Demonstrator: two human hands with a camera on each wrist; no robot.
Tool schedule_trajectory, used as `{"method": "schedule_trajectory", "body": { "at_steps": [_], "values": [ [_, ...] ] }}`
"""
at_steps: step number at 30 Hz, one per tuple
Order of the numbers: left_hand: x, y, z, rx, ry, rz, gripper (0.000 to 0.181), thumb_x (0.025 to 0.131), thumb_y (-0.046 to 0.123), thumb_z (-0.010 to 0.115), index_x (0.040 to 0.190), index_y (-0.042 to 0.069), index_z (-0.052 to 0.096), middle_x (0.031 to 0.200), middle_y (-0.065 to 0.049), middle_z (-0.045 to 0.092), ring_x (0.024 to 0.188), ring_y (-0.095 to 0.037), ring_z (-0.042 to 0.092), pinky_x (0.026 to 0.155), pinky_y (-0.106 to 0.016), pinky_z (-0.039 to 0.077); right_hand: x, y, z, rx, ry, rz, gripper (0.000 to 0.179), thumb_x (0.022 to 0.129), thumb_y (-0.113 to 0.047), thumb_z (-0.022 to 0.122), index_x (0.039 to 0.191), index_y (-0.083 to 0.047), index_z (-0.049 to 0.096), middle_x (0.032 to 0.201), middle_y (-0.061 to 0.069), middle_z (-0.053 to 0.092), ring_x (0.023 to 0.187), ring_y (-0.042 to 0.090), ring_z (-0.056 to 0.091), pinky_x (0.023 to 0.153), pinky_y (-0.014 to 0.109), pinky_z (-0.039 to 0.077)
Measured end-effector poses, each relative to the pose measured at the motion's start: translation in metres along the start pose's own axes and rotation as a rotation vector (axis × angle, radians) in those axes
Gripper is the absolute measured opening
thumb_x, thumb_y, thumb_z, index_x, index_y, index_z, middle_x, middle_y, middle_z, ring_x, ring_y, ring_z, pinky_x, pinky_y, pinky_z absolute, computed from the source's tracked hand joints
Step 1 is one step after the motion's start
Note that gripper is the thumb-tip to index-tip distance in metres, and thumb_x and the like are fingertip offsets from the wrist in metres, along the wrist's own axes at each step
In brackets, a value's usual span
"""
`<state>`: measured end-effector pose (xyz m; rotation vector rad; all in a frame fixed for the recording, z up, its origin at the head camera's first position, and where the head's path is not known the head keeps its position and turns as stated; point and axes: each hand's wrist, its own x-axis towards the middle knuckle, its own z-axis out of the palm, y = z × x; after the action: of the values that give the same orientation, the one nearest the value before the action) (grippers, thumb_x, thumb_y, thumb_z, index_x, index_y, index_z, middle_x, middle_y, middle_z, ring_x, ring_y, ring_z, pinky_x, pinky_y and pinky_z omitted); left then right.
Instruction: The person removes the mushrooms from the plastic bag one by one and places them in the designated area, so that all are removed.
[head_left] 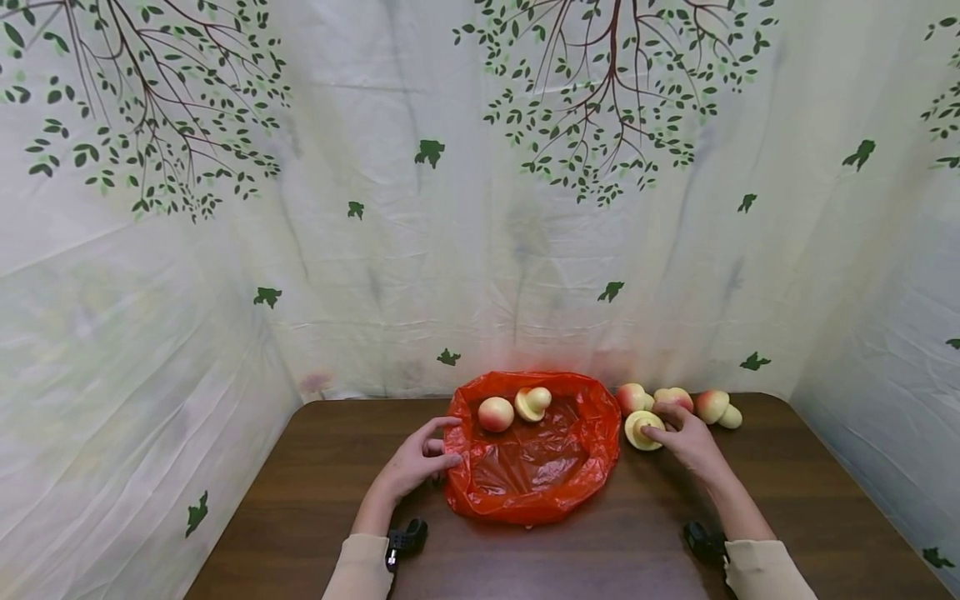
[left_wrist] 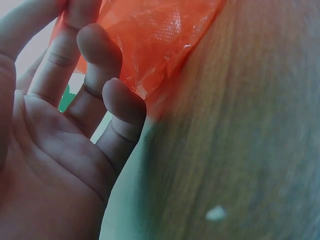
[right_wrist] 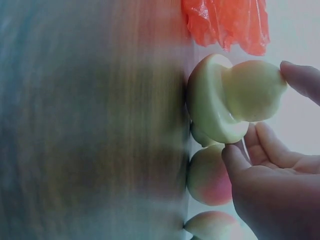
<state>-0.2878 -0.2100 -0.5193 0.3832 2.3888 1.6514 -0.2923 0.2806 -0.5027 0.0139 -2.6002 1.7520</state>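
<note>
A red plastic bag [head_left: 534, 508], its mouth spread wide, sits on the table with two toy mushrooms inside: one shows its red-and-cream cap [head_left: 496, 414], the other its stem [head_left: 538, 399]. My left hand [head_left: 412, 462] holds the bag's left rim, thumb and fingers apart along it. In the left wrist view, the ring and little fingers [left_wrist: 125, 102] curl beside the red plastic. Just right of the bag, my right hand [head_left: 692, 446] pinches a cream toy mushroom [right_wrist: 215, 100]. One fingertip meets its stem end and another its cap rim.
Three more toy mushrooms with red-and-yellow caps lie along the table's back edge: one beside the bag [head_left: 632, 398], one behind my right hand [head_left: 673, 397] and one farther right [head_left: 712, 407]. A white curtain [head_left: 375, 317] with printed leaves hangs behind the brown table [head_left: 330, 467].
</note>
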Motion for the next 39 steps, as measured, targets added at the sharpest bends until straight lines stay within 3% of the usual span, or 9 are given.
{"method": "schedule_trajectory", "body": {
  "at_steps": [13,26,39],
  "values": [
    [0.0008,0.0023,-0.0002,-0.002,-0.001,-0.009,0.061,0.096,0.031,0.079,0.15,0.025,0.052,0.093,-0.002,0.074,0.074,-0.022,0.059,0.07,-0.031,0.053,-0.0035,-0.0059,-0.0012,-0.004,-0.008,-0.033,0.064,0.1,-0.02,0.073,0.147,0.014,0.045,0.153,0.036,0.048,0.145,0.047,0.046,0.088,0.0,0.04],
    [0.0,0.0021,-0.0003,-0.013,-0.004,-0.013,0.061,0.096,0.031,0.079,0.15,0.025,0.052,0.092,-0.002,0.074,0.074,-0.022,0.058,0.07,-0.031,0.053,-0.0038,-0.0071,-0.0022,0.041,-0.038,-0.015,0.071,0.103,-0.021,0.069,0.154,0.015,0.036,0.16,0.038,0.04,0.152,0.049,0.038,0.088,-0.001,0.037],
    [0.0002,-0.0012,0.0002,-0.021,-0.008,-0.014,0.062,0.096,0.031,0.079,0.15,0.025,0.052,0.091,-0.001,0.073,0.073,-0.021,0.057,0.07,-0.031,0.053,-0.0041,-0.0055,-0.0043,0.06,-0.03,0.012,0.071,0.104,-0.024,0.07,0.155,0.014,0.037,0.162,0.036,0.038,0.154,0.048,0.036,0.088,-0.002,0.037]
  ]
}}
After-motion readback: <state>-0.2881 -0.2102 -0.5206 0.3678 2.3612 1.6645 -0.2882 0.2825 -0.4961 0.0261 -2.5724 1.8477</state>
